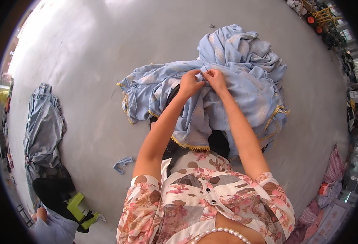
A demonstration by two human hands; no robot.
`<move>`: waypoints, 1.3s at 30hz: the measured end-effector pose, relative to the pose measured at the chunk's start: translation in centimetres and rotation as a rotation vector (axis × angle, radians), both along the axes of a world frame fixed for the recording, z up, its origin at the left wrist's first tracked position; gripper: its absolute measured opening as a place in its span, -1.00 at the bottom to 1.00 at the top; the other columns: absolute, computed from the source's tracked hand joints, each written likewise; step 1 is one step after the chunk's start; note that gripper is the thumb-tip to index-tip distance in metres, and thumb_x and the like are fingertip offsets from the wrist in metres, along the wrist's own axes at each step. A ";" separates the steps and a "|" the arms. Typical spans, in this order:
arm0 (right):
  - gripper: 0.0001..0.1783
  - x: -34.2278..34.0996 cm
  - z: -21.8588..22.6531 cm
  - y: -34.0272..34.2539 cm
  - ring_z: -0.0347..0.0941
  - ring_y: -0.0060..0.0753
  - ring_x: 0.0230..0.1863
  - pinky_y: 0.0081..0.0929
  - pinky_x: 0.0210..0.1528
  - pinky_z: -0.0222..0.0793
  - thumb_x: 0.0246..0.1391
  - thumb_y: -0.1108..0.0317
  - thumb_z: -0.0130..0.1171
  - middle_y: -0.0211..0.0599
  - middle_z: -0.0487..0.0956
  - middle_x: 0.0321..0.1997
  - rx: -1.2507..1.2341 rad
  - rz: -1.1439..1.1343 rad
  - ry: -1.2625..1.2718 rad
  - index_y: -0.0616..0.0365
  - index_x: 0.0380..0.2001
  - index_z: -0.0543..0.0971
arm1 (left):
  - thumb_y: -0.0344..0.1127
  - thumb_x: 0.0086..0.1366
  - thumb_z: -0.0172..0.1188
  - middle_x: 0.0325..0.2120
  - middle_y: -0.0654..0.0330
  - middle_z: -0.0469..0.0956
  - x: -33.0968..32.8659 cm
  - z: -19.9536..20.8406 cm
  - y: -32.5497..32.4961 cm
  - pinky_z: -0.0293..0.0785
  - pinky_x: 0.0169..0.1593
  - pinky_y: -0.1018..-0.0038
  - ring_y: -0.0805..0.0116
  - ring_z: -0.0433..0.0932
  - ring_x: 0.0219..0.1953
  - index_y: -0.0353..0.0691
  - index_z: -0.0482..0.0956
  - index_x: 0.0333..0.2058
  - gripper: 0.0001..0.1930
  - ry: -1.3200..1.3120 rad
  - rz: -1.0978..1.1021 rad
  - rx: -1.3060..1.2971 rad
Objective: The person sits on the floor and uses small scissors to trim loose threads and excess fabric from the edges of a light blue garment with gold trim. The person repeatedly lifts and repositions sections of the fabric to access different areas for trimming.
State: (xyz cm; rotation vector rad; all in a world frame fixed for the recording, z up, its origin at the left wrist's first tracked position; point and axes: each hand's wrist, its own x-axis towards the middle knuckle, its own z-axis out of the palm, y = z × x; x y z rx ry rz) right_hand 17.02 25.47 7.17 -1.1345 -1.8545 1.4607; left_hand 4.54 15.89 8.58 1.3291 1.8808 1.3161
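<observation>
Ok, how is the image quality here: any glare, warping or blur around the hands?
Head view: strong glare whitens the grey floor at the upper left; fisheye warping bends the edges inside a black circular rim; the left hand and right hand on the light blue cloth look sharp and evenly lit.

floor [93,49] — grey, bare | blue fabric heap [236,61] | grey garment pile [43,126] | blue scrap [122,164]

Bare grey floor [106,61] lies open along its far and left stretches. The heaped blue fabric [236,77] blocks the centre; a small blue scrap [122,164] and folded pile [43,126] obstruct the left edge.
</observation>
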 end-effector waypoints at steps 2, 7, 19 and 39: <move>-0.77 0.0 -0.5 0.3 0.33 -0.71 -0.56 -0.63 -0.52 0.24 -0.02 0.30 0.24 -0.45 0.50 -0.61 0.013 0.012 0.035 0.27 -0.55 0.52 | -0.28 -0.03 0.28 -0.37 0.09 0.63 0.3 -1.9 1.9 0.47 -0.29 0.46 0.41 0.58 -0.37 -0.27 0.62 -0.28 -0.70 -0.067 -0.096 -0.176; -0.75 0.1 1.9 0.0 0.37 -0.65 -0.51 -0.60 -0.43 0.31 0.03 0.26 0.21 -0.40 0.51 -0.56 0.249 0.064 -0.213 0.26 -0.43 0.51 | -0.32 0.04 0.27 -0.52 0.16 0.62 0.6 -2.6 1.9 0.43 -0.36 0.54 0.50 0.53 -0.49 -0.31 0.63 -0.37 -0.80 -0.267 0.033 -0.140; -0.66 0.5 6.1 0.6 0.51 -0.04 -0.38 -0.16 -0.34 0.38 -0.06 0.09 0.22 -0.11 0.57 -0.49 0.679 0.344 -0.659 0.19 -0.51 0.52 | -0.23 0.18 0.26 -0.55 0.27 0.57 -0.5 -2.4 1.7 0.42 -0.40 0.65 0.60 0.48 -0.51 -0.31 0.56 -0.45 -0.77 -0.767 0.088 -0.084; -0.09 5.4 9.3 -15.0 0.54 -0.19 -0.38 -0.31 -0.35 0.44 -0.32 -0.18 0.37 -0.19 0.55 -0.37 0.415 0.303 -0.479 0.15 0.05 0.33 | -0.18 0.21 0.21 -0.45 0.26 0.59 -4.3 -6.5 -10.4 0.38 -0.33 0.67 0.60 0.50 -0.39 -0.30 0.57 -0.25 -0.71 -0.341 0.469 -0.127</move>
